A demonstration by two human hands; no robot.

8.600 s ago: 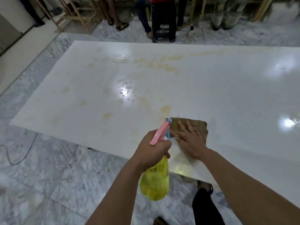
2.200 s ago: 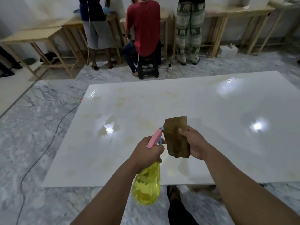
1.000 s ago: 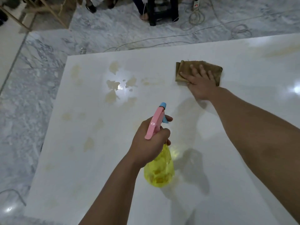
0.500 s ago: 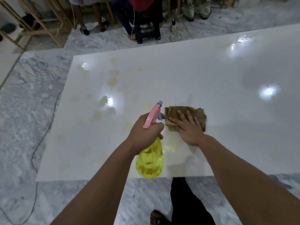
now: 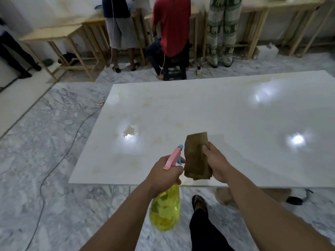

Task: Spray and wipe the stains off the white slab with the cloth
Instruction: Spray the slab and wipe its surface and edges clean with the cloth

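Note:
A large glossy white slab (image 5: 226, 120) lies low over the marble floor, with faint yellowish stains (image 5: 129, 132) on its left half. My left hand (image 5: 165, 175) grips a yellow spray bottle (image 5: 165, 211) by its pink trigger head, nozzle aimed at the slab. My right hand (image 5: 215, 164) holds a folded brown cloth (image 5: 196, 154) upright in the air above the slab's near edge, right beside the nozzle.
Three people stand or sit at wooden tables (image 5: 59, 36) beyond the slab's far edge. A black cable (image 5: 59, 163) runs over the floor on the left. My sandalled foot (image 5: 199, 202) is by the slab's near edge. A dark object (image 5: 294, 200) lies under the right side.
My right hand has lifted the cloth off the slab and holds it upright in the air. The view has tilted up toward the people. The bottle stays in my left hand.

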